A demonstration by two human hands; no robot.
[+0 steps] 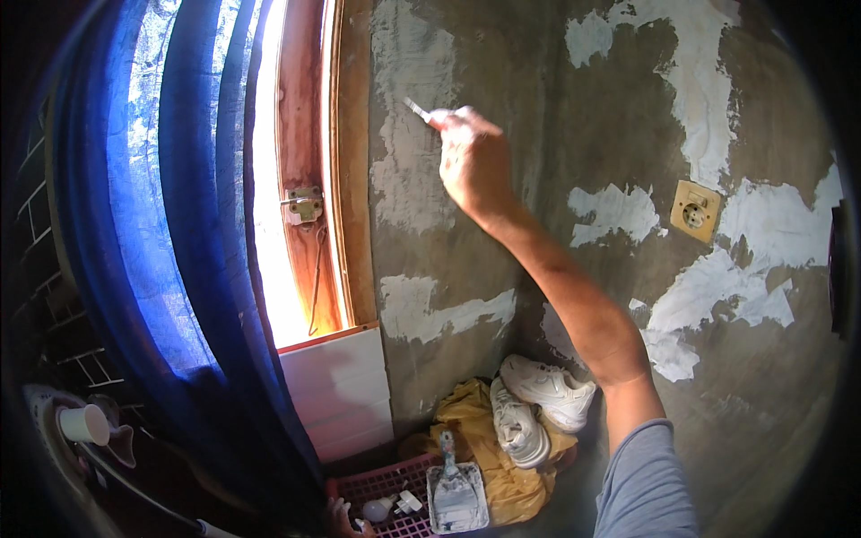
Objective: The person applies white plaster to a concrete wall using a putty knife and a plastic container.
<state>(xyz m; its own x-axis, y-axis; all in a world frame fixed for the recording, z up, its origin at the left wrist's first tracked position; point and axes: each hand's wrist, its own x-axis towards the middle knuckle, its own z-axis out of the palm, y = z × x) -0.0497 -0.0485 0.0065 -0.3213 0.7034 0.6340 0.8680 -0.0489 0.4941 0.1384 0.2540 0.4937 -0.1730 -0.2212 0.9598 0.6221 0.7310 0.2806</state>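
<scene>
My right hand [473,161] is raised in front of the wall, its fingers closed round a small, slim putty knife [417,109]. The pale tip points up and left over a whitish strip of filler [414,161] beside the window frame. Motion blurs the fingers and the tool slightly. Low down, a few fingertips of my left hand [343,519] show curled over the edge of a purple plastic basket [408,471]; the rest of that hand is out of view. A white-smeared tray [476,518] sits on the basket, with a broad filling knife [453,475] lying in it.
A blue curtain [184,197] hangs by the bright window with its wooden frame [354,179]. White sneakers [547,394] rest on a yellow-brown bag [511,493] in the corner. A socket [695,212] is on the right wall. A light bulb [378,510] lies in the basket.
</scene>
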